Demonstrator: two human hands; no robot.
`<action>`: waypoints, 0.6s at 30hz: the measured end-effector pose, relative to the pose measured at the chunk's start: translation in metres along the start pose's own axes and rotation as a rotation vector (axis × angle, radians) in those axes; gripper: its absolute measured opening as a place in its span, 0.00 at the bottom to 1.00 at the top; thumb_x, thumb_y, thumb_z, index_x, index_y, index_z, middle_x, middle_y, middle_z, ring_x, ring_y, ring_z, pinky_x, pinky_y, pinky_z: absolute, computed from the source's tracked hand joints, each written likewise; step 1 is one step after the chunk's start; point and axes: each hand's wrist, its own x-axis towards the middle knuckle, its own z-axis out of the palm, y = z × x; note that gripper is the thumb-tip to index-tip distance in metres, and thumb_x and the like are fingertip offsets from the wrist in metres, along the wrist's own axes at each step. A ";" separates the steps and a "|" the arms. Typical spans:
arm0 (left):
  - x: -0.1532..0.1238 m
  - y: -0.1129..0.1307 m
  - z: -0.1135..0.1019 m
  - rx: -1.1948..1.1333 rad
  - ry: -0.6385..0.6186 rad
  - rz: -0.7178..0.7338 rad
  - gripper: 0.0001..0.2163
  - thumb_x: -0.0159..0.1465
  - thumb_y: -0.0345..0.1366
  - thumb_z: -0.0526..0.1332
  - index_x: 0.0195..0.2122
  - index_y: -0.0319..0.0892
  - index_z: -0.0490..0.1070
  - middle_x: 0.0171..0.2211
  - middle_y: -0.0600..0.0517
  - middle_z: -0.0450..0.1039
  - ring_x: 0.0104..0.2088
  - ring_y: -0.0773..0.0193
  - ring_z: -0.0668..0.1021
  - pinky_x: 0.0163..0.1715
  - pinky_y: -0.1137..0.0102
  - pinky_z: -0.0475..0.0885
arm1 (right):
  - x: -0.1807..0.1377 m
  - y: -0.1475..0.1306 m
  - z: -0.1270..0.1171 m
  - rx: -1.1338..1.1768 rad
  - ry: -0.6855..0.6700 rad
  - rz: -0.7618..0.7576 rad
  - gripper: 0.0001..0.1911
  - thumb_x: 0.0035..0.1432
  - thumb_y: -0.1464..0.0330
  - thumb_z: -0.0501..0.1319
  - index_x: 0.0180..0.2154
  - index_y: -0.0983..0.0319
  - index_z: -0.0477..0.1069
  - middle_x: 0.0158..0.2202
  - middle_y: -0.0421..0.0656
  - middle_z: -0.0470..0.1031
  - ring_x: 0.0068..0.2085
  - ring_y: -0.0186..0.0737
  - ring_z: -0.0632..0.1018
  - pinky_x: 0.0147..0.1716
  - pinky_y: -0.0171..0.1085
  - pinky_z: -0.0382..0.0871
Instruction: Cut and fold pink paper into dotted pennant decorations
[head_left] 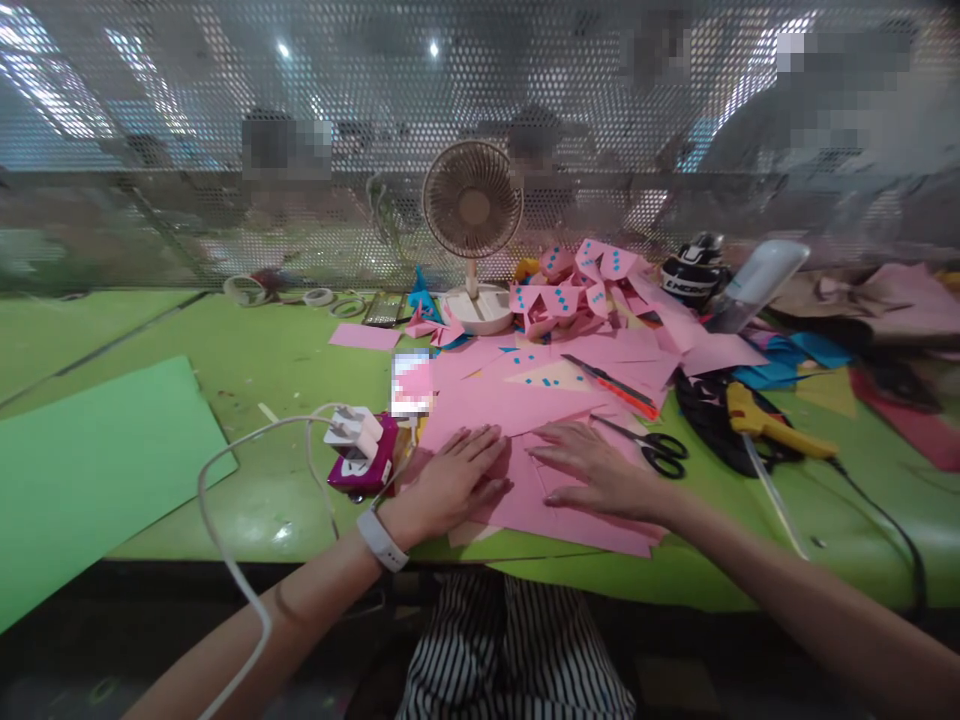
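Pink paper sheets (480, 400) lie layered on the green table in front of me. My left hand (457, 480) rests on them with its fingers stretched out, and a white watch band circles that wrist. Across from it, my right hand (592, 470) lies on the pink paper too, fingers spread. Neither hand grips anything. Just beyond my right hand are black-handled scissors (664, 450), their blades on the paper. An orange-and-black cutter knife (615, 388) lies farther back on the sheets. Left of my left hand sits a purple box with a white plug adapter (354, 435) on it.
A desk fan (474, 200) stands at the back, beside folded pink paper pieces (562, 300) with blue dots. On the right lies a yellow glue gun (780, 422) with its cord. A green sheet (112, 480) covers the left. A perforated metal screen (360, 220) closes the back.
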 end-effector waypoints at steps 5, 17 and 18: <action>0.001 0.000 0.000 0.007 0.014 0.002 0.26 0.68 0.50 0.43 0.64 0.44 0.47 0.65 0.49 0.47 0.64 0.61 0.51 0.63 0.61 0.46 | -0.001 0.010 0.000 -0.056 0.035 0.070 0.31 0.54 0.57 0.59 0.59 0.55 0.60 0.64 0.47 0.51 0.63 0.52 0.53 0.59 0.52 0.48; -0.001 0.001 -0.004 0.004 0.009 0.027 0.28 0.67 0.51 0.44 0.65 0.44 0.45 0.65 0.48 0.45 0.64 0.60 0.49 0.63 0.60 0.46 | 0.010 -0.004 0.010 -0.094 -0.054 0.325 0.50 0.52 0.42 0.51 0.65 0.62 0.34 0.67 0.49 0.24 0.63 0.56 0.27 0.60 0.57 0.33; -0.002 0.001 -0.005 0.000 0.004 0.033 0.29 0.67 0.51 0.45 0.65 0.44 0.44 0.65 0.48 0.44 0.65 0.60 0.49 0.63 0.60 0.46 | 0.011 -0.003 0.011 -0.088 -0.045 0.321 0.51 0.52 0.41 0.50 0.65 0.61 0.33 0.67 0.49 0.25 0.64 0.55 0.27 0.60 0.57 0.33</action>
